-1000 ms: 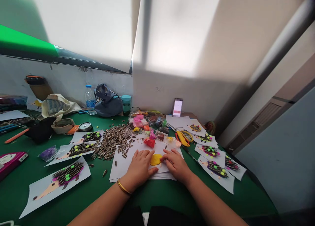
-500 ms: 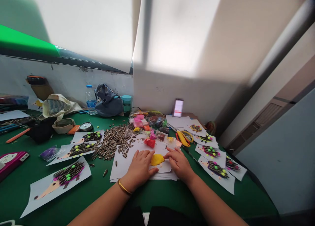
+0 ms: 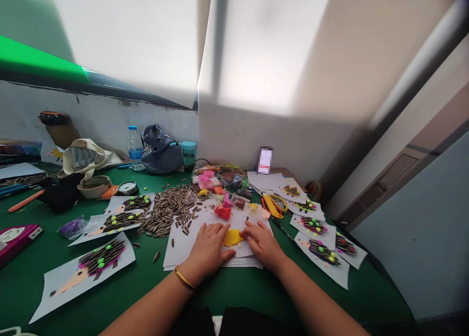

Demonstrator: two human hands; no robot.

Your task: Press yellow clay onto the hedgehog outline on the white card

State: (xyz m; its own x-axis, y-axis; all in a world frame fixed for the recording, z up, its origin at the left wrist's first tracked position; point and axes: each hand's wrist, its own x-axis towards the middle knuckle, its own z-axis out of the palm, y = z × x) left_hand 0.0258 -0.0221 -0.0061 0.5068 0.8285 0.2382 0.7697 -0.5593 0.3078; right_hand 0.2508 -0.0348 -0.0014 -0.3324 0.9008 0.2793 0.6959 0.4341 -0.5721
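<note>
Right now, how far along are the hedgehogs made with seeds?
Several hedgehog pictures, left and right, already look done, with seeds across their backs. Being worked on is the flattened yellow clay, on white paper between the left hand and right hand. It shows no seeds, so adding some from the sunflower seed pile is probably what's left.

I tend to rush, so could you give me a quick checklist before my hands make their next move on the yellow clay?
1. Yellow clay lying on the white paper: ok.
2. Left hand and right hand on either side of it: ok.
3. Scissors away from both hands: ok.
4. White paper free of loose seeds: not ok.
5. Clay stuck to the paper: cannot tell.
</note>
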